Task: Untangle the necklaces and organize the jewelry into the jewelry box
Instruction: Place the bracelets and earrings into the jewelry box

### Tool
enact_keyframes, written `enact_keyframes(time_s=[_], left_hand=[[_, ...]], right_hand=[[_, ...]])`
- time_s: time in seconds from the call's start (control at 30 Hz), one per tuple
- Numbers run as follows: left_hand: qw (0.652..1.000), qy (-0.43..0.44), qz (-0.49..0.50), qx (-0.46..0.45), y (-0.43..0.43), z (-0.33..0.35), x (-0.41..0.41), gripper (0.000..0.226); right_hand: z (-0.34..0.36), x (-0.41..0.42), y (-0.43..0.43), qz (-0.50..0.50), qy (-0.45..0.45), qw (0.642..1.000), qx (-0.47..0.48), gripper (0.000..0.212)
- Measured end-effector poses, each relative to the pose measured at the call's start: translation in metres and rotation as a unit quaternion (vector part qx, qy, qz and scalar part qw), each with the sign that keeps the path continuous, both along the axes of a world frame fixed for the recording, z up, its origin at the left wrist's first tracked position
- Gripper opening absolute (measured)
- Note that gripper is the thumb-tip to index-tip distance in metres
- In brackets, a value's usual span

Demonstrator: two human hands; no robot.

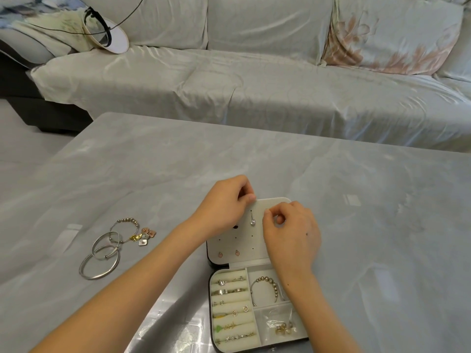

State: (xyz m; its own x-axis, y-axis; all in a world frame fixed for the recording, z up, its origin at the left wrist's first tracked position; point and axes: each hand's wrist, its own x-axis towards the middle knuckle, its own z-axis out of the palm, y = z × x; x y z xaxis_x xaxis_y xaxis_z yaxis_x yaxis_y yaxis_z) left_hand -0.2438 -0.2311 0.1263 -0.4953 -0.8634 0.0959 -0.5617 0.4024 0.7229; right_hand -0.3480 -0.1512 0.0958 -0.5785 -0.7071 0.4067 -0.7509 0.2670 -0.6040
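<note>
An open black jewelry box (pixel 257 349) with cream lining lies on the grey table. Its lid panel (pixel 244 244) lies flat behind the tray. My left hand (pixel 224 207) pinches the panel's top left edge. My right hand (pixel 290 230) is pinched at the panel's upper right; a thin chain with a crystal pendant (pixel 252 221) hangs on the panel between the hands. Two pink heart studs (pixel 229 254) sit low on the panel. The tray holds several rings (pixel 230 291) in foam rolls, a beaded bangle (pixel 265 289) and small bagged pieces (pixel 283 327).
On the table to the left lie two plain silver bangles (pixel 100 261), a beaded bangle (pixel 126 229) and a cluster of small charms (pixel 144 236). A sofa under grey cloth (pixel 254 85) stands behind the table, with a round mirror (pixel 109 31) on it.
</note>
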Motion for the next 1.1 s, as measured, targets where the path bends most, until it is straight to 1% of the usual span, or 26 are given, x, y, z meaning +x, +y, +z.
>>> enact_keyframes(time_s=[0.1,0.17,0.23,0.3,0.4,0.5,0.63,0.7,0.77,0.8,0.87,0.9,0.93,0.97,1.03,1.1], left_hand=[[1.000,0.008,-0.003,-0.001,0.003,0.003,0.002,0.009],[1.000,0.014,-0.008,0.001,0.006,0.005,0.002,0.010],[1.000,0.013,-0.009,0.002,0.008,0.005,0.003,0.010],[1.000,0.014,-0.012,-0.003,0.011,0.006,0.005,0.011],[0.999,0.014,-0.023,-0.019,0.017,0.008,0.005,0.011],[0.999,0.014,-0.026,-0.023,0.020,0.011,0.006,0.010],[0.999,0.012,-0.033,-0.008,0.022,0.015,0.009,0.010],[0.999,0.015,-0.037,0.003,0.024,0.017,0.013,0.007],[0.998,0.031,-0.037,0.028,0.025,0.017,0.022,0.007],[0.998,0.042,-0.034,0.045,0.024,0.015,0.028,0.008],[0.995,0.059,-0.021,0.077,0.023,0.010,0.046,0.012],[0.993,0.070,-0.009,0.092,0.022,0.006,0.057,0.013],[0.989,0.092,0.005,0.116,0.021,0.001,0.068,0.015],[0.981,0.122,0.021,0.149,0.020,-0.003,0.079,0.017],[0.957,0.181,0.045,0.223,0.019,-0.011,0.096,0.022],[0.945,0.196,0.050,0.258,0.017,-0.018,0.107,0.026]], right_hand=[[0.012,-0.007,0.001,0.017,-0.002,0.996,0.092,0.014],[0.021,-0.015,0.002,0.026,-0.018,0.993,0.117,0.014],[0.029,-0.022,0.002,0.037,-0.023,0.991,0.123,0.021],[0.035,-0.028,0.000,0.056,-0.004,0.989,0.139,0.030],[0.045,-0.039,-0.005,0.080,0.032,0.978,0.188,0.045],[0.054,-0.047,-0.013,0.113,0.040,0.962,0.245,0.056],[0.059,-0.049,-0.022,0.165,0.003,0.930,0.327,0.056],[0.061,-0.049,-0.024,0.176,-0.009,0.924,0.340,0.053],[0.063,-0.046,-0.019,0.168,0.011,0.935,0.312,0.049],[0.064,-0.043,-0.014,0.155,0.032,0.950,0.269,0.046],[0.063,-0.026,0.000,0.135,0.049,0.982,0.124,0.032],[0.062,-0.014,0.007,0.140,0.037,0.988,0.053,0.024],[0.059,0.000,0.013,0.154,0.021,0.988,0.009,0.017],[0.054,0.013,0.018,0.174,0.006,0.985,-0.009,0.013],[0.039,0.037,0.021,0.221,-0.022,0.975,-0.009,0.010],[0.022,0.056,0.019,0.253,-0.043,0.966,0.001,0.011]])
